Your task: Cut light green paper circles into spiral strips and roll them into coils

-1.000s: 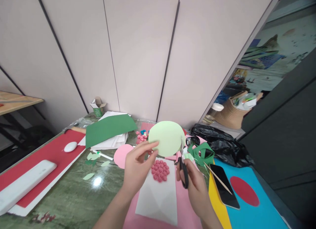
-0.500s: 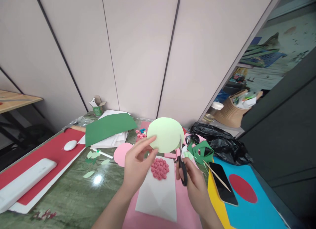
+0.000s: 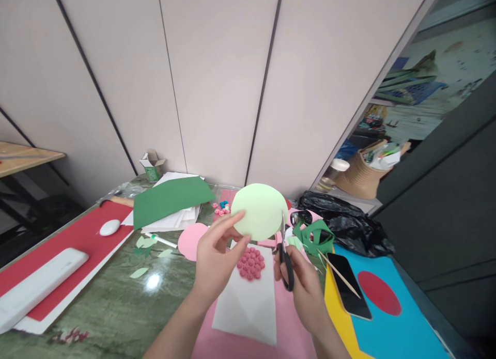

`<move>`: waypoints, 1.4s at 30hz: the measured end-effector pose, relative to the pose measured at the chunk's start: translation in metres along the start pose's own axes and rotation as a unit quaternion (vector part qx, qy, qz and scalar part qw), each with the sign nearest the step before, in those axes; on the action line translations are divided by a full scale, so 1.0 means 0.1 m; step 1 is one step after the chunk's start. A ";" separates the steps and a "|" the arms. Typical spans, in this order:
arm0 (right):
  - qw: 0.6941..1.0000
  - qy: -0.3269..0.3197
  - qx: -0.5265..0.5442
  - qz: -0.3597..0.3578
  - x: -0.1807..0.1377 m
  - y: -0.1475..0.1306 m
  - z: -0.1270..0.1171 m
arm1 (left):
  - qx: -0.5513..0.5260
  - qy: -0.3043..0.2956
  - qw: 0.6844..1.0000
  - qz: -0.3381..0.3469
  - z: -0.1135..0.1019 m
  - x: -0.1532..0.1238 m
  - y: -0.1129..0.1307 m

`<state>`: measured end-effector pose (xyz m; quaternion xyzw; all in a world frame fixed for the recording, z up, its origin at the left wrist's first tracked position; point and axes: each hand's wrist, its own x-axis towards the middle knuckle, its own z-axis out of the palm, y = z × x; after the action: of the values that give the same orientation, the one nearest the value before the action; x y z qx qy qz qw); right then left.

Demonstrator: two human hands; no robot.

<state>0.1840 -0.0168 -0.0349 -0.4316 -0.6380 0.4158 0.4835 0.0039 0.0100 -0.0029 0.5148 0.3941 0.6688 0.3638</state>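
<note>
My left hand (image 3: 216, 258) pinches the lower left edge of a pale green paper disc (image 3: 259, 210), holding it upright above the table. My right hand (image 3: 300, 284) grips black-handled scissors (image 3: 285, 258), whose blades point up at the disc's right edge. Below the disc a cluster of small pink paper rolls (image 3: 251, 263) lies on a white sheet (image 3: 248, 302), which rests on pink paper (image 3: 289, 328).
A phone (image 3: 346, 286) with a wooden skewer (image 3: 338, 274) across it lies on yellow and blue paper at the right. Green scraps (image 3: 314, 235), a black plastic bag (image 3: 349, 222), a pink disc (image 3: 189, 241), dark green paper (image 3: 170, 198), a mouse (image 3: 109, 227) and a keyboard (image 3: 39, 284) surround the work area.
The disc has turned slightly in my left hand, whose fingers have shifted along its edge. The scissors stay at the disc's right edge.
</note>
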 end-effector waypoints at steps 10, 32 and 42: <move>0.999 0.014 -0.029 -0.018 0.00 -0.02 -0.03 | -0.011 -0.033 0.999 0.019 -0.01 -0.03 -0.02; 0.999 0.007 -0.047 -0.018 -0.01 -0.02 -0.04 | 0.043 -0.003 0.998 0.038 -0.01 0.00 0.00; 0.999 0.008 -0.052 -0.012 0.00 -0.08 -0.01 | 0.005 0.014 1.000 0.023 0.01 0.00 0.00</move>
<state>0.1839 -0.0186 -0.0275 -0.4515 -0.6600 0.3732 0.4704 0.0052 0.0104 -0.0021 0.5160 0.3907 0.6824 0.3398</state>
